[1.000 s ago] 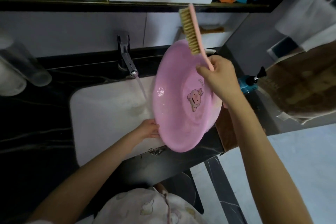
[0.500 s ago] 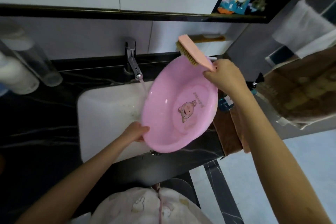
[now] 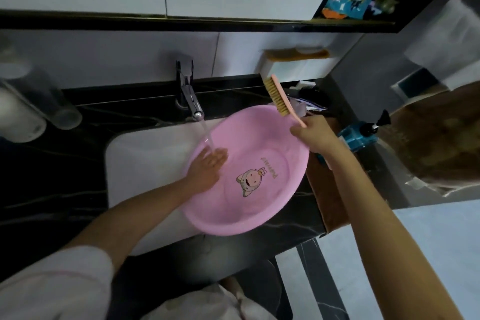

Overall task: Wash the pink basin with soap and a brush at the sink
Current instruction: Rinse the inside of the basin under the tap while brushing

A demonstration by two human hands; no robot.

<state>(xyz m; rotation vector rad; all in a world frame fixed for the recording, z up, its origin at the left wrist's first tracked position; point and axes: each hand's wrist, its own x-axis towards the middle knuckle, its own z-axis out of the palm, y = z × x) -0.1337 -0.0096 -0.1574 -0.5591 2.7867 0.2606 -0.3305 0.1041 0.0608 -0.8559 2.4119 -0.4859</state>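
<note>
Pink basin (image 3: 259, 189) sits mid-frame across the white sink's (image 3: 145, 163) right edge, left hand (image 3: 207, 166) flat and open inside it under the tap (image 3: 191, 97) stream, right hand (image 3: 315, 135) gripping the brush (image 3: 279, 97) above the rim; ungripped, the basin may slide when scrubbed.

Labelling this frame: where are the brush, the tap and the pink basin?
pink-handled bristle brush (image 3: 274, 99), head view, bristles.
chrome metal tap (image 3: 191, 99), head view, spout.
pink round plastic basin (image 3: 259, 212), head view, bare inner wall.

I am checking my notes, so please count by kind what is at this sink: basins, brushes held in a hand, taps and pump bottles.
Basin: 1
Brush, held in the right hand: 1
Tap: 1
Pump bottle: 1
Total: 4
</note>
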